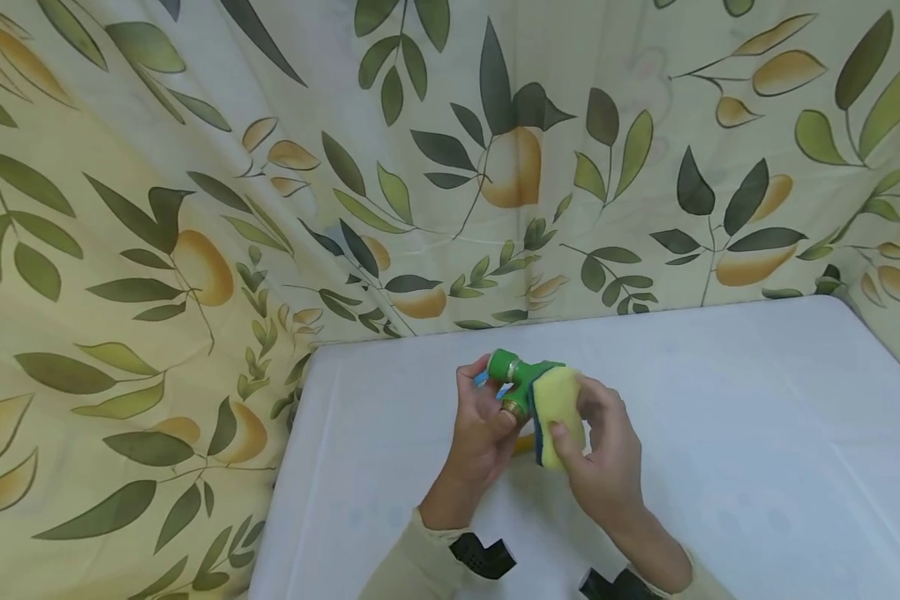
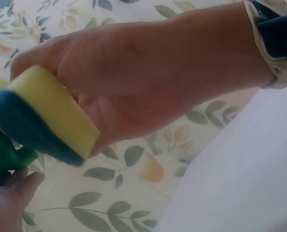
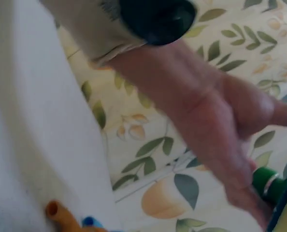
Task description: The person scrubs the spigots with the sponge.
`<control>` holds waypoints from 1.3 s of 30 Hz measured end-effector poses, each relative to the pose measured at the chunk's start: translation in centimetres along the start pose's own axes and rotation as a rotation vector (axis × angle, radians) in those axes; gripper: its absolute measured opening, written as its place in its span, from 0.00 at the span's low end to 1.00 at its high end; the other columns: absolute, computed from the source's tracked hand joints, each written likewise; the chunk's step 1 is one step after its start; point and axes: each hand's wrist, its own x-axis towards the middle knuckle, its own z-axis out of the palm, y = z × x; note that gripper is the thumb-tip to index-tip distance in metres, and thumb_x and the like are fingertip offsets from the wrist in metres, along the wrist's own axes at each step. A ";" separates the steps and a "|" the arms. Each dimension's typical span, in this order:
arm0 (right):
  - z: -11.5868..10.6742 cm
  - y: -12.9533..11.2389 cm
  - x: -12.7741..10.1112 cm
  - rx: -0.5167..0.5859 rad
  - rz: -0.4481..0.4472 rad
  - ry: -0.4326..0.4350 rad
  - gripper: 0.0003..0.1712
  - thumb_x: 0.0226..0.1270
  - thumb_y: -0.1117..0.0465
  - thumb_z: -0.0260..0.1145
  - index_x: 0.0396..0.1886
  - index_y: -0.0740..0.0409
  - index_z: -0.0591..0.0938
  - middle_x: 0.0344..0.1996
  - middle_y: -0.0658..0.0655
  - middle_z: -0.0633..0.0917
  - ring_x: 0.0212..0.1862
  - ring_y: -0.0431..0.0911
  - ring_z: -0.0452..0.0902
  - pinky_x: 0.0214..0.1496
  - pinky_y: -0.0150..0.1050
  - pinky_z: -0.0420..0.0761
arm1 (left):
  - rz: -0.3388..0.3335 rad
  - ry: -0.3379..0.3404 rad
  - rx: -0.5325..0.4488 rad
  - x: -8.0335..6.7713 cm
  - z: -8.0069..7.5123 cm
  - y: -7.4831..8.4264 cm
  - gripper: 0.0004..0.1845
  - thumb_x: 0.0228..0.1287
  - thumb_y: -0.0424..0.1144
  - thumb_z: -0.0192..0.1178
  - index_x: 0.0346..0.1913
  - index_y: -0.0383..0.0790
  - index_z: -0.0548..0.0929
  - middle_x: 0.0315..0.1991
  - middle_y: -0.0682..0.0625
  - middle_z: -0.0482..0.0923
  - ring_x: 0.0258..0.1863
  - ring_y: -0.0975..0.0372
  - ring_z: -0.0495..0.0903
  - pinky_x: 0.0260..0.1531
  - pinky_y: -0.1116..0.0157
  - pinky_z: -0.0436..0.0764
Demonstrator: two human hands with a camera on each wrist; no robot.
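Note:
A green branched pipe fitting point(image 1: 522, 377) with short round ends and a brass-coloured ring is held up over the table by my left hand point(image 1: 474, 442), fingers behind it and thumb in front. My right hand point(image 1: 609, 454) grips a yellow sponge point(image 1: 560, 410) with a dark scouring pad, thumb on the yellow face. The pad side faces the fitting and covers part of it; the exact contact is hidden. In the left wrist view the sponge point(image 2: 56, 108) sits in the right hand's fingers. The right wrist view shows the left palm beside the fitting point(image 3: 273, 186).
An orange tube point(image 3: 61, 215) with a hollow end and a blue piece point(image 3: 91, 222) lie on the white table point(image 1: 735, 433), partly behind my hands in the head view. A leaf-and-fruit patterned curtain point(image 1: 607, 217) hangs along the table's back and left edges.

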 end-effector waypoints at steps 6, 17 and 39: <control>0.1 0.2 -0.1 -0.025 -0.101 -0.043 0.33 0.57 0.68 0.67 0.64 0.73 0.73 0.44 0.59 0.80 0.45 0.39 0.74 0.54 0.22 0.75 | 0.006 0.013 0.011 -0.2 0.1 -0.4 0.45 0.56 0.53 0.77 0.63 0.49 0.53 0.60 0.51 0.70 0.52 0.66 0.79 0.53 0.72 0.82; -0.3 0.6 0.8 -0.263 -0.254 0.028 0.33 0.74 0.40 0.59 0.56 0.66 0.82 0.42 0.64 0.80 0.45 0.42 0.75 0.52 0.19 0.73 | 0.059 -0.038 0.041 0.1 -0.1 -0.6 0.45 0.58 0.52 0.75 0.65 0.49 0.52 0.62 0.50 0.67 0.55 0.65 0.78 0.56 0.71 0.81; -2.4 2.5 2.5 -0.413 -0.225 0.104 0.25 0.64 0.51 0.61 0.54 0.61 0.87 0.39 0.67 0.78 0.41 0.43 0.71 0.47 0.14 0.69 | 0.074 -0.143 -0.033 -0.2 -0.3 0.5 0.44 0.61 0.49 0.74 0.67 0.47 0.51 0.62 0.49 0.66 0.67 0.52 0.75 0.69 0.51 0.73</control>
